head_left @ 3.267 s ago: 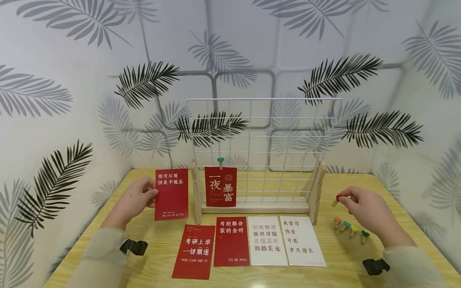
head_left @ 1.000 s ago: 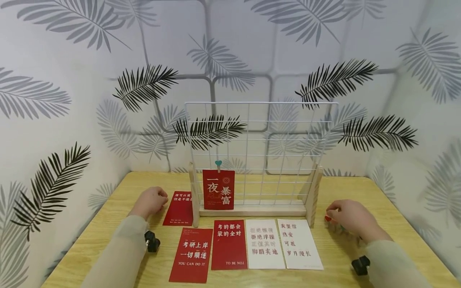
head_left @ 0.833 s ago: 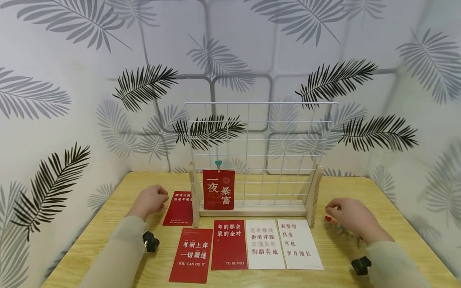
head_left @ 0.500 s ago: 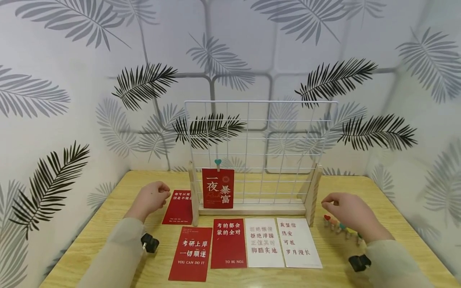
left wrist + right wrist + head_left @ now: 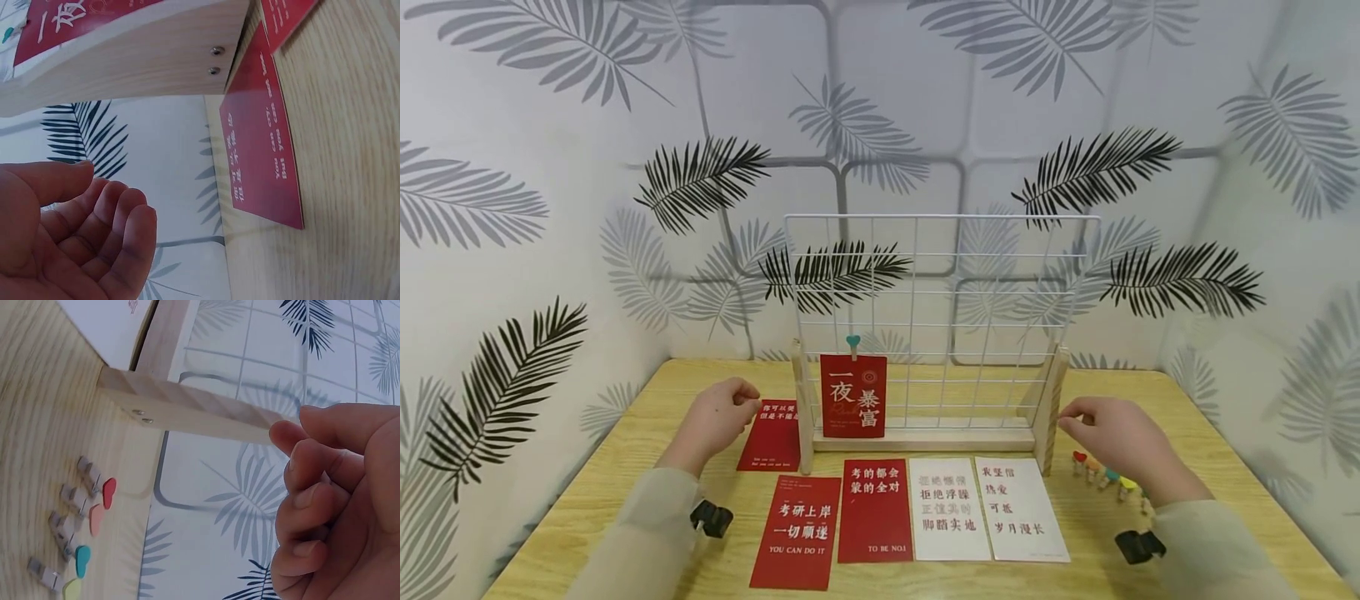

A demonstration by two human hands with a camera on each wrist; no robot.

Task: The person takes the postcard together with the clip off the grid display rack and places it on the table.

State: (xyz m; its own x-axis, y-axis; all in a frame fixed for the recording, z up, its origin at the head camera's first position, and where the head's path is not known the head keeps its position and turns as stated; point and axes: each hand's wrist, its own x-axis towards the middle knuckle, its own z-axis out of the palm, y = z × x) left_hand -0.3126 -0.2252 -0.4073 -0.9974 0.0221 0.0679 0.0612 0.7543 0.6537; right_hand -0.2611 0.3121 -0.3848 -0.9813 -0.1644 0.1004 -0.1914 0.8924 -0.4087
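My left hand [image 5: 718, 423] hovers beside the grid stand's left post, fingers loosely curled and nothing in them. Close by, a red card [image 5: 771, 442] lies on the table, partly behind that post; it also shows in the left wrist view, below the fingertips. Beyond the right post, my right hand [image 5: 1120, 442] is raised with loosely bent, empty fingers. Under it stand several small wooden clips with heart tops, the red-heart clip [image 5: 94, 478] at the end of their row. A teal-heart clip [image 5: 853, 341] holds another red card [image 5: 853, 396] on the white wire grid [image 5: 914, 292].
The grid's wooden base [image 5: 925, 440] stands mid-table. In front lie a tilted red card [image 5: 796, 533], a second red card [image 5: 874, 525], a white card [image 5: 951, 542] and another white card [image 5: 1026, 533]. A leaf-patterned wall [image 5: 895, 83] rises behind the table.
My left hand has put the red card down on the table and let go. My right hand has set the red-heart clip beside the others and released it. Both hands have since lifted slightly inward.
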